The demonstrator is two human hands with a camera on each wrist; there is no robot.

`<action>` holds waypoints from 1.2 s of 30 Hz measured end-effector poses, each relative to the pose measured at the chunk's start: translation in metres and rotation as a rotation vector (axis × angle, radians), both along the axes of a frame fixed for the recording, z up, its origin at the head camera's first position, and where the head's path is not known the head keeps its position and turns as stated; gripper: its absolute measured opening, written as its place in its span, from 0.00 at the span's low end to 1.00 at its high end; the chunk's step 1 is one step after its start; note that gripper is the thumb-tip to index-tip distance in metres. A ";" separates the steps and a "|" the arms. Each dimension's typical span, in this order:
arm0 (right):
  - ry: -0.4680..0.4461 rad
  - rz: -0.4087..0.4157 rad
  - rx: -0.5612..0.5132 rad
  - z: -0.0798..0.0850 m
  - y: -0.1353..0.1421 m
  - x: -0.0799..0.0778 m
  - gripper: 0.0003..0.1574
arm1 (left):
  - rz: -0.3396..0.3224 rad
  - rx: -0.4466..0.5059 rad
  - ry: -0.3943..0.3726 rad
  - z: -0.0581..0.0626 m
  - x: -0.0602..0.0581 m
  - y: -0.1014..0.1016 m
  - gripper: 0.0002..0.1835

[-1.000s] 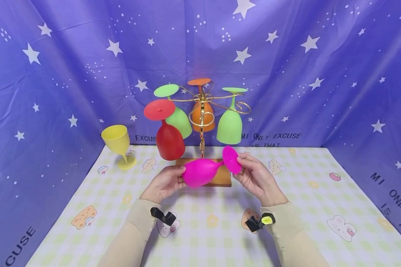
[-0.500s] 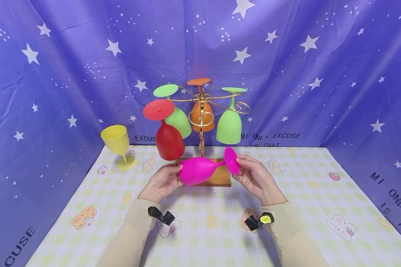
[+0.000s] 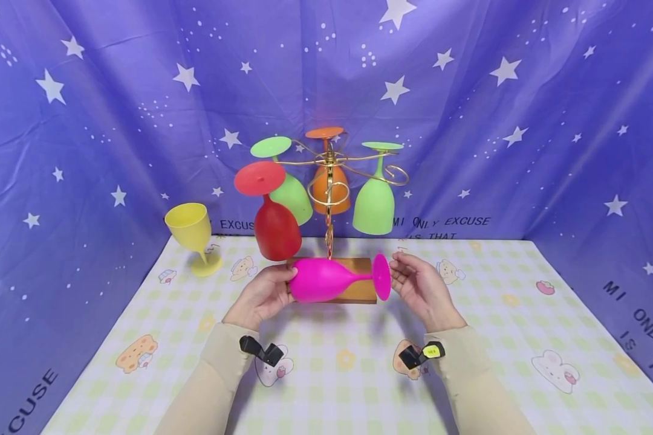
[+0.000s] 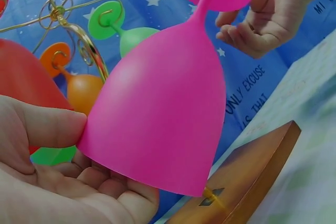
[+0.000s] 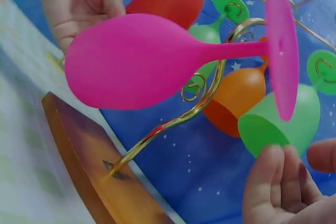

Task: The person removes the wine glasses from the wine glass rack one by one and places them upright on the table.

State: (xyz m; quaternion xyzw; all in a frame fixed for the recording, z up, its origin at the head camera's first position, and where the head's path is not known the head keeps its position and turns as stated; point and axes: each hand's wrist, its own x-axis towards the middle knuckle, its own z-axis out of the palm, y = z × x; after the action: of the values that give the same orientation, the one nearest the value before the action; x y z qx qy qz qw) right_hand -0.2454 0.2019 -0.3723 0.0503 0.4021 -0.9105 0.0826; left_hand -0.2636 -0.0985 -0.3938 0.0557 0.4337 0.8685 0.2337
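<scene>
A magenta goblet (image 3: 321, 280) lies sideways in the air in front of the rack's wooden base, its foot pointing right. My left hand (image 3: 262, 295) pinches its bowl at the rim, thumb on the near side, as the left wrist view also shows. Close beside the foot, my right hand (image 3: 421, 291) has loosely bent fingers with nothing in them; the right wrist view shows a gap between fingertips and foot. Behind, a gold wire rack (image 3: 329, 226) carries upside-down goblets: a red goblet (image 3: 277, 229), an orange goblet (image 3: 332, 190) and two green goblets (image 3: 373, 205).
A yellow goblet (image 3: 188, 225) stands upright at the table's back left. The rack rises from a wooden base (image 3: 366, 293) on the checked tablecloth (image 3: 343, 386). A blue star-patterned curtain (image 3: 457, 109) hangs round the back and sides.
My right hand has let go of the magenta goblet's foot and sits just right of it. The goblet has swung level, its foot lower, while my left hand keeps its hold.
</scene>
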 end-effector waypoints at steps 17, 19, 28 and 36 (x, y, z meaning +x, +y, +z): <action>-0.188 -0.160 0.093 -0.020 0.008 -0.014 0.08 | 0.003 -0.232 0.167 0.012 0.008 0.002 0.09; -0.201 -0.176 0.105 -0.023 0.008 -0.016 0.11 | 0.007 -0.258 0.188 0.014 0.010 0.002 0.09; -0.205 -0.146 0.170 -0.034 0.004 -0.019 0.15 | 0.047 -0.400 0.224 0.024 0.015 0.001 0.07; -0.203 -0.102 0.188 -0.039 0.000 -0.017 0.12 | 0.028 -0.472 0.281 0.024 0.017 0.003 0.06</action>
State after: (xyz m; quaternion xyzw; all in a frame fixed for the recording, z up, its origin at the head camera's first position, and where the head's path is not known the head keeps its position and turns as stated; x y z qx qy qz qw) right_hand -0.2622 0.2024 -0.4118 0.1703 0.4723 -0.8619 0.0712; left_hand -0.2464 -0.0953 -0.3701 0.1136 0.6530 0.7302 0.1655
